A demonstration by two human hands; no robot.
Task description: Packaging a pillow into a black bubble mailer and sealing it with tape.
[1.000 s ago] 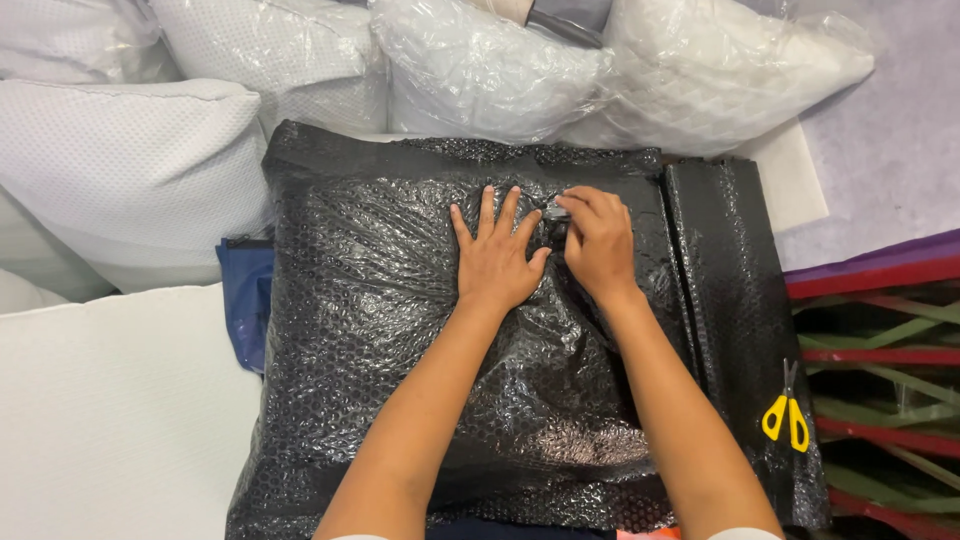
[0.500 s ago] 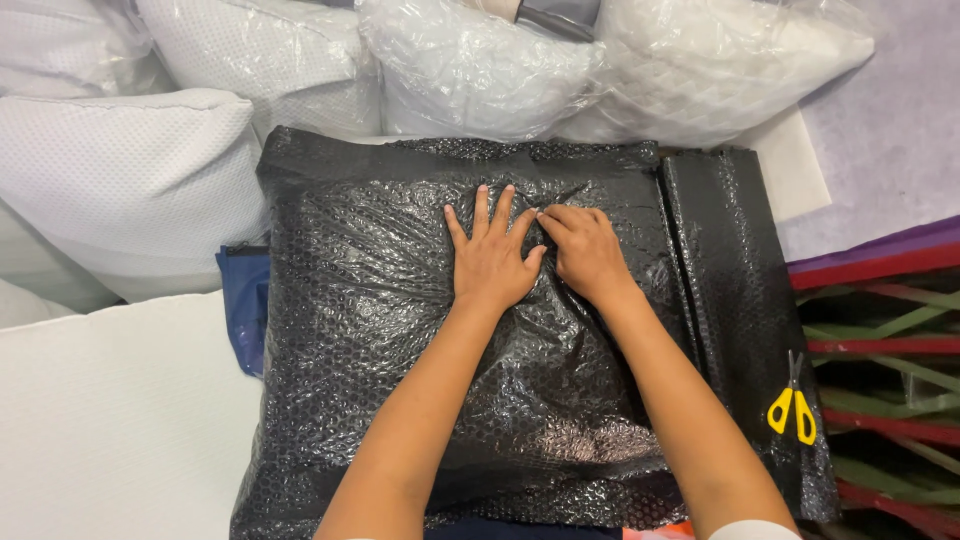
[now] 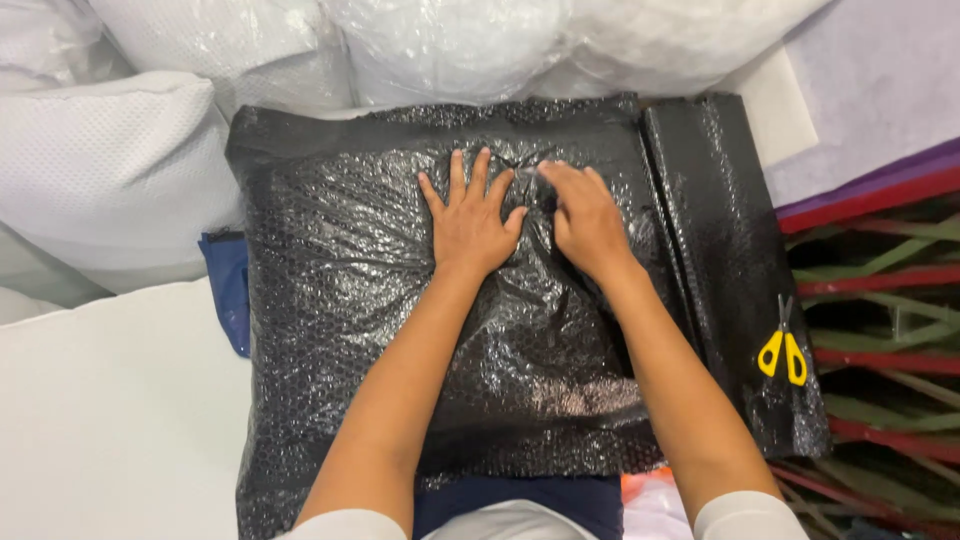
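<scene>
A large parcel wrapped in black bubble wrap (image 3: 340,300) lies in front of me. My left hand (image 3: 470,215) rests flat on its upper middle, fingers spread and pressing down. Right beside it, my right hand (image 3: 585,215) lies palm down on the wrap with the fingers close together, the fingertips near a crease. Neither hand holds anything. A flap of the same black bubble wrap (image 3: 720,240) runs along the parcel's right side.
Yellow-handled scissors (image 3: 782,345) lie on the black wrap at the right. White padded bags (image 3: 110,170) are piled at the left and along the back. A white surface (image 3: 110,420) lies at the lower left, a blue item (image 3: 228,285) peeks out beside the parcel, and red and green racking (image 3: 880,270) stands at the right.
My right hand has opened from a curled, pinching pose to lie flat on the wrap. The left hand has stayed pressed in place.
</scene>
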